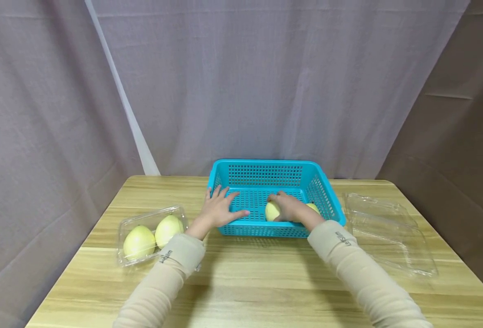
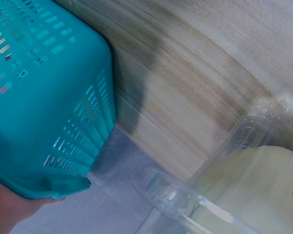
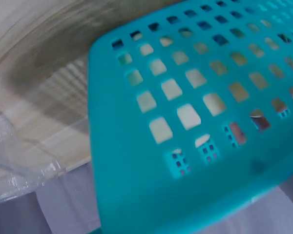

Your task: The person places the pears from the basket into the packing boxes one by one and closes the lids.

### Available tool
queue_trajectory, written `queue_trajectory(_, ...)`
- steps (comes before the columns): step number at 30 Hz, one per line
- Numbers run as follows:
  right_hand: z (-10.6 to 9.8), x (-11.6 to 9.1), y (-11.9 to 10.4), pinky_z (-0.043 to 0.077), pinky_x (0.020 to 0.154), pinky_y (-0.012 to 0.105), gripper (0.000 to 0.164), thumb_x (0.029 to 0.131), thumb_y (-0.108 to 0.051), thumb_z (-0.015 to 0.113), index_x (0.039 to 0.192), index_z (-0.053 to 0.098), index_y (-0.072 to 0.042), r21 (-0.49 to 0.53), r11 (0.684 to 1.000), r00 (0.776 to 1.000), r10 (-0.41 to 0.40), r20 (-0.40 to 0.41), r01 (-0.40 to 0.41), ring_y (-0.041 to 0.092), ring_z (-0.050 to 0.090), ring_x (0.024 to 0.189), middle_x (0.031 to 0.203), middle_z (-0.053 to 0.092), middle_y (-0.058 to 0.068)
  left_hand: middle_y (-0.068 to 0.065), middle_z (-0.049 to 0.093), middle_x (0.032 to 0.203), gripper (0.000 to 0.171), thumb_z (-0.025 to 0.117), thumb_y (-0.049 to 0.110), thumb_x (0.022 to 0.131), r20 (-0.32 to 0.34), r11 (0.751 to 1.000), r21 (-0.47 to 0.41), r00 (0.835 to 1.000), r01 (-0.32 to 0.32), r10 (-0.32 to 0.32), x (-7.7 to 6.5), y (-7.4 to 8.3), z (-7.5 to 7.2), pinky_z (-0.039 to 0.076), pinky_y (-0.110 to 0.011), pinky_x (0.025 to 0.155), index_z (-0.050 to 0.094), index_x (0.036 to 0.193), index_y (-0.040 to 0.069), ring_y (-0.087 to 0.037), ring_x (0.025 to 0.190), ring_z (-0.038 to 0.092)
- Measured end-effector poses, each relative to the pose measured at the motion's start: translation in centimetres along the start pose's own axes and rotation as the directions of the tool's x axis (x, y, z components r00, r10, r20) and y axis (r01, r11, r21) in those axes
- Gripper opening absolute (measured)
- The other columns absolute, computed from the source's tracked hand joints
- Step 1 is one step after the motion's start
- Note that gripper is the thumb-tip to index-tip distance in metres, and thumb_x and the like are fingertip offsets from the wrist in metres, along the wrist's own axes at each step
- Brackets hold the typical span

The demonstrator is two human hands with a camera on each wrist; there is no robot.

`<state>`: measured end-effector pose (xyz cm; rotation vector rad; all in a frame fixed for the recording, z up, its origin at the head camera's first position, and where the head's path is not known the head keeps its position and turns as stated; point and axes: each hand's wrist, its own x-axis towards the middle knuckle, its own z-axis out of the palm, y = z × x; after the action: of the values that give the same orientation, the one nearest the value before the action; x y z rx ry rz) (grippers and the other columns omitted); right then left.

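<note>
Fingers splayed, the left hand (image 1: 218,211) likely steadied the basket (image 1: 266,162) while the right hand (image 1: 293,209) gripped a yellow fruit (image 1: 271,212) inside

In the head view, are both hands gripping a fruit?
No, only the right hand grips a yellow fruit, while the left hand is spread at the near left corner of the blue basket.

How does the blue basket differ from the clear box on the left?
The blue basket has slotted walls; the clear box is see-through. The blue basket looks larger than the clear box. The right hand grips a yellow fruit inside the blue basket; no hand reaches into the clear box. Both contain yellow fruit.
</note>
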<state>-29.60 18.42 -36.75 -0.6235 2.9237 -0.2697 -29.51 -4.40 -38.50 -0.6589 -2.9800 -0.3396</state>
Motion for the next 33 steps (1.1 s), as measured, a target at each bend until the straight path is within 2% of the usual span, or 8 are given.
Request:
queue_trajectory(7, -1.1, -0.3, 0.7, 0.047, 0.068, 0.037, 0.060, 0.065, -0.014, 0.074, 0.119, 0.049, -0.006, 0.043, 0.998, 0.997, -0.034, -0.068, 0.037, 0.028, 0.053, 0.085, 0.113, 0.047, 0.021, -0.010, 0.026, 0.144, 0.074, 0.036, 0.071, 0.077, 0.010, 1.000, 0.002, 1.000, 0.001, -0.001, 0.2, -0.1, -0.1, 0.004, -0.053, 0.108, 0.036, 0.134, 0.024, -0.033, 0.135, 0.012)
queue_trajectory(12, -2.2, -0.7, 1.0, 0.047, 0.070, 0.039, 0.061, 0.066, -0.016, 0.074, 0.121, 0.048, -0.007, 0.038, 0.998, 0.997, -0.040, -0.073, 0.043, 0.030, 0.052, 0.089, 0.117, 0.046, 0.021, -0.010, 0.027, 0.144, 0.074, 0.034, 0.071, 0.077, 0.014, 1.000, 0.012, 1.000, -0.004, 0.003, 0.3, -0.1, 0.1, 0.004, -0.053, 0.108, 0.037, 0.134, 0.024, -0.033, 0.135, 0.012)
queue_trajectory(20, -4.0, -2.0, 1.5, 0.048, 0.074, 0.047, 0.062, 0.067, -0.017, 0.073, 0.122, 0.047, -0.004, 0.001, 0.995, 0.990, -0.102, -0.093, 0.102, 0.035, 0.052, 0.097, 0.117, 0.047, 0.024, -0.009, 0.027, 0.144, 0.073, 0.034, 0.071, 0.078, 0.017, 1.000, 0.026, 1.000, -0.006, 0.006, 0.6, -0.1, 0.2, 0.005, -0.053, 0.107, 0.037, 0.134, 0.024, -0.034, 0.135, 0.014)
queue_trajectory(33, -5.6, -3.5, 2.9, 0.048, 0.071, 0.044, 0.062, 0.067, -0.016, 0.073, 0.122, 0.047, -0.006, 0.017, 0.991, 0.984, -0.133, -0.120, 0.136, 0.035, 0.052, 0.097, 0.118, 0.046, 0.023, -0.008, 0.028, 0.144, 0.070, 0.032, 0.070, 0.079, 0.022, 0.999, 0.047, 1.000, 0.001, -0.002, 0.5, -0.5, 0.0, 0.006, -0.054, 0.107, 0.037, 0.133, 0.027, -0.033, 0.135, 0.014)
